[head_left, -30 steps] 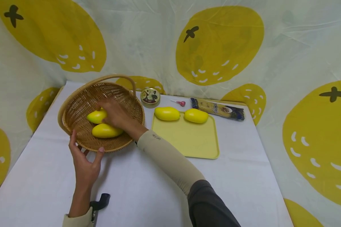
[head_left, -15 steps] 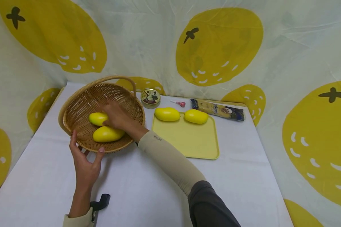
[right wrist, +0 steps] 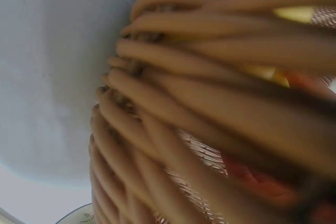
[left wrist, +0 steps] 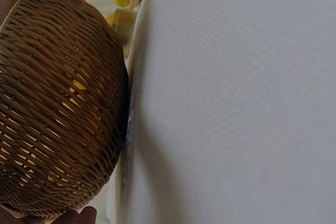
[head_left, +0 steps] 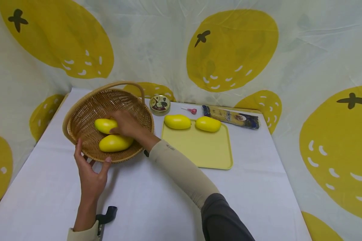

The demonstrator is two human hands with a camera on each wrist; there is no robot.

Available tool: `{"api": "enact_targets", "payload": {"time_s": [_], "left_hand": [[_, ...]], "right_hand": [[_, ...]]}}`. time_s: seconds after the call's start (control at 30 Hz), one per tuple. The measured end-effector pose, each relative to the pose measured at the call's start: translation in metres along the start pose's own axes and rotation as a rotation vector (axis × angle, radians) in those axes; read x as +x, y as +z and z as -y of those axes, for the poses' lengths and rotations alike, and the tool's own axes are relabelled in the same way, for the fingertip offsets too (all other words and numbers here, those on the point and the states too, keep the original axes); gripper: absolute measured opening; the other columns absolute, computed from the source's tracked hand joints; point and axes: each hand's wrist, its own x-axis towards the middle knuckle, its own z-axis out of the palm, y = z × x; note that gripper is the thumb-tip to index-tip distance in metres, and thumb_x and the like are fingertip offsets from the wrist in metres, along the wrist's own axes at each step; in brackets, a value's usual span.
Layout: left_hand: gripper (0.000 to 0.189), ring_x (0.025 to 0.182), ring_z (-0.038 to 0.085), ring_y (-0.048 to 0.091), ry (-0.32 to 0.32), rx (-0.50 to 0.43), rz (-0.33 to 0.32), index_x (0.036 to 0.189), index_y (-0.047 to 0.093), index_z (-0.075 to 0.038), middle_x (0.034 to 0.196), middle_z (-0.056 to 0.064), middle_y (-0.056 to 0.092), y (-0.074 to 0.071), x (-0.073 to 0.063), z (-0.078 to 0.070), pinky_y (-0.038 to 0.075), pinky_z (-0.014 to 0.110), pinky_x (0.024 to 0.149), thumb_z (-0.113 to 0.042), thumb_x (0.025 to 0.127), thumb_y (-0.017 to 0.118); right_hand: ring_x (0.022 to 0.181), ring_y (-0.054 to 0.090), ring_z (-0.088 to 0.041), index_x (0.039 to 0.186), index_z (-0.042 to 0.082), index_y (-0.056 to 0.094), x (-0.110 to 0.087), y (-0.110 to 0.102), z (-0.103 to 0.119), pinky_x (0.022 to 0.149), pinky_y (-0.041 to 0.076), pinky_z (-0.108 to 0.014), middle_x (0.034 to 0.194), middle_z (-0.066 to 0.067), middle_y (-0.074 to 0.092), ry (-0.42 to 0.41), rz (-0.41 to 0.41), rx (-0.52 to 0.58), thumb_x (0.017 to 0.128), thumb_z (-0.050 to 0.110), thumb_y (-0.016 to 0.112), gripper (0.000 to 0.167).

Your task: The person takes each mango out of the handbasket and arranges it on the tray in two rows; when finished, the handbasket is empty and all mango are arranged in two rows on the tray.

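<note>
In the head view a wicker basket (head_left: 87, 113) with an arched handle leans toward me at the left of the table. My left hand (head_left: 92, 177) grips its near rim, thumb and fingers spread along the edge. Inside the basket lie two yellow mangoes. My right hand (head_left: 125, 124) reaches in over the far mango (head_left: 104, 126), its fingers around that fruit's right end. The near mango (head_left: 114, 143) lies just below my right hand. In the right wrist view the basket's weave (right wrist: 210, 87) fills most of the picture and hides the right hand's fingertips.
Right of the basket, a yellow tray (head_left: 199, 147) carries two more mangoes (head_left: 177, 122) along its back edge. Behind it are a round tin (head_left: 160, 104), a red lollipop (head_left: 193, 110) and a long packet (head_left: 232, 117). A patterned cloth (head_left: 157, 43) hangs at the back.
Both mangoes in the basket have shifted slightly right and toward me. My right hand has moved a little the same way. The left hand keeps its place on the rim.
</note>
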Motion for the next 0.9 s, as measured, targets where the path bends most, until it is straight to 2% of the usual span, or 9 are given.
{"api": "enact_targets", "payload": {"time_s": [0.13, 0.4, 0.6, 0.9], "left_hand": [[0.104, 0.151, 0.031, 0.035, -0.015, -0.003, -0.003, 0.17, 0.013, -0.028, 0.178, -0.007, 0.012, -0.001, 0.0, 0.0, 0.039, 0.03, 0.114, -0.009, 0.09, 0.076], [0.104, 0.152, 0.032, 0.034, -0.025, -0.004, -0.003, 0.17, 0.013, -0.026, 0.178, -0.006, 0.012, -0.001, 0.0, 0.001, 0.038, 0.034, 0.117, -0.007, 0.09, 0.076], [0.105, 0.151, 0.032, 0.035, -0.019, 0.002, -0.006, 0.17, 0.013, -0.027, 0.178, -0.005, 0.012, -0.001, -0.001, 0.0, 0.039, 0.03, 0.115, -0.007, 0.09, 0.076], [0.104, 0.151, 0.033, 0.036, -0.009, 0.016, -0.009, 0.17, 0.013, -0.028, 0.178, -0.005, 0.013, 0.001, 0.0, 0.0, 0.039, 0.027, 0.113, -0.008, 0.09, 0.076]], "right_hand": [[0.127, 0.058, -0.01, 0.14, 0.025, 0.068, -0.006, -0.003, 0.0, 0.11, 0.04, -0.026, 0.139, 0.009, 0.069, -0.02, -0.019, 0.001, 0.094, 0.032, 0.083, 0.049], [0.134, 0.055, -0.012, 0.144, 0.022, 0.065, -0.024, -0.01, 0.003, 0.118, 0.035, -0.028, 0.143, 0.008, 0.067, -0.059, -0.061, 0.022, 0.095, 0.033, 0.081, 0.052], [0.14, 0.052, -0.012, 0.144, 0.023, 0.065, -0.041, -0.016, 0.006, 0.12, 0.034, -0.028, 0.146, 0.008, 0.066, -0.076, -0.104, 0.079, 0.094, 0.035, 0.082, 0.054], [0.144, 0.05, -0.013, 0.147, 0.024, 0.064, -0.067, -0.025, 0.011, 0.122, 0.034, -0.027, 0.15, 0.006, 0.062, -0.103, -0.201, 0.1, 0.093, 0.036, 0.083, 0.058]]}}
